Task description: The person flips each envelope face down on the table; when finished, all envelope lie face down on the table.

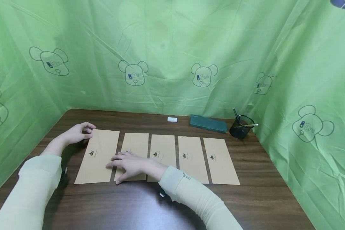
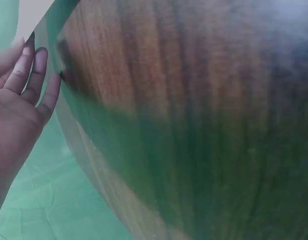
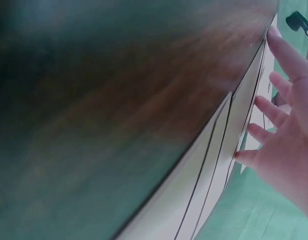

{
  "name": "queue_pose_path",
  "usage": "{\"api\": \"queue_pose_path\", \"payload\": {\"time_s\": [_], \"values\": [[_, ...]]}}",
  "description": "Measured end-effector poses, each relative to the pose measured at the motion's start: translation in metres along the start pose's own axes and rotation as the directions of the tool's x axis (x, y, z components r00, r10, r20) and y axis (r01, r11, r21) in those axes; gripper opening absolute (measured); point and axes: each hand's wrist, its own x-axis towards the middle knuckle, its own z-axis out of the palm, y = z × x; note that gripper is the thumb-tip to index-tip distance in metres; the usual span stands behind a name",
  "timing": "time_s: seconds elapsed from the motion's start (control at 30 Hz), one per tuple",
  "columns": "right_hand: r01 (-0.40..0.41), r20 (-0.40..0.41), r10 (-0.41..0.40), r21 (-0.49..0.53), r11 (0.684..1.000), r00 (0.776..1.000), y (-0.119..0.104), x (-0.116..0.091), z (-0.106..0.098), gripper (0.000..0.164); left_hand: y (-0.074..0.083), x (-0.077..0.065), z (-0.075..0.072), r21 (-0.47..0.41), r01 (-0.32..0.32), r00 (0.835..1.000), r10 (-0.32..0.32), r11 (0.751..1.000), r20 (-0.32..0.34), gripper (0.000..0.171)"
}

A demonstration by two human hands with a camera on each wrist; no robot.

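Several flat kraft paper pieces, each printed with a small crown and script, lie side by side in a row. At the top left corner of the leftmost paper piece [image 1: 99, 156], my left hand [image 1: 80, 132] pinches the edge between thumb and fingers. That corner looks lifted off the table in the left wrist view, where the left hand [image 2: 19, 100] is partly cut off. My right hand [image 1: 130, 164] lies with fingers spread over the second paper piece [image 1: 136, 140], its fingertips reaching the leftmost one's right edge. The right wrist view shows the right hand [image 3: 283, 120] holding nothing.
Further right lie the third paper piece [image 1: 164, 143], the fourth [image 1: 191, 159] and the last [image 1: 221, 163]. Behind them are a white eraser-like block [image 1: 172, 119], a dark green case [image 1: 208, 123] and a black mesh pen holder [image 1: 239, 130]. Green curtains surround the wooden table [image 1: 261, 198].
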Motion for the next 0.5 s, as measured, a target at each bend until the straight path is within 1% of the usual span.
{"api": "queue_pose_path", "payload": {"time_s": [0.07, 0.17, 0.3, 0.5], "values": [[0.014, -0.006, -0.014, 0.039, 0.999, 1.0, 0.0015, -0.0008, 0.0006, 0.075, -0.0026, -0.0021, 0.0007, -0.038, -0.032, 0.999, 0.032, 0.999, -0.005, 0.041], [0.033, -0.028, -0.03, 0.116, 0.993, 0.999, 0.0037, -0.0009, 0.001, 0.074, -0.005, -0.0047, 0.0008, -0.079, -0.059, 0.998, 0.058, 0.995, -0.018, 0.044], [0.052, -0.062, -0.039, 0.218, 0.975, 0.997, 0.0044, -0.0003, 0.0002, 0.073, -0.0016, -0.0072, -0.0008, -0.045, -0.067, 0.997, 0.065, 0.997, -0.039, 0.042], [0.041, -0.069, -0.023, 0.271, 0.962, 0.997, 0.0026, 0.0015, 0.0003, 0.073, 0.0049, -0.0064, -0.0041, -0.003, -0.085, 0.995, 0.085, 0.996, -0.049, 0.043]]}}
